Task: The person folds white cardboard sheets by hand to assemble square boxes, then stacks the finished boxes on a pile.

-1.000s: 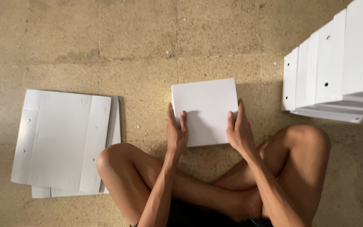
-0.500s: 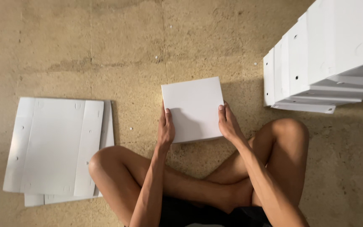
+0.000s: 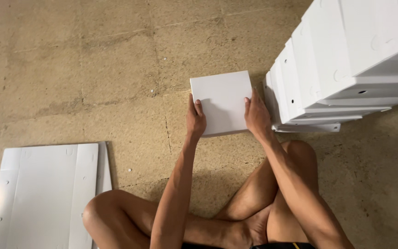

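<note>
A white folded box (image 3: 223, 99) is held over the concrete floor between both my hands. My left hand (image 3: 195, 120) grips its left edge and my right hand (image 3: 255, 115) grips its right edge. The box's right side is close to a tall stack of white assembled boxes (image 3: 342, 64) at the upper right. My crossed bare legs (image 3: 236, 212) fill the lower middle of the view.
A pile of flat unfolded white cardboard sheets (image 3: 47, 193) lies on the floor at the lower left. The floor (image 3: 93, 69) is rough tan concrete with cracks and a few small white specks.
My two hands have carried the box to the right, toward the stack of boxes. The view has shifted, so the flat sheets now sit lower left.
</note>
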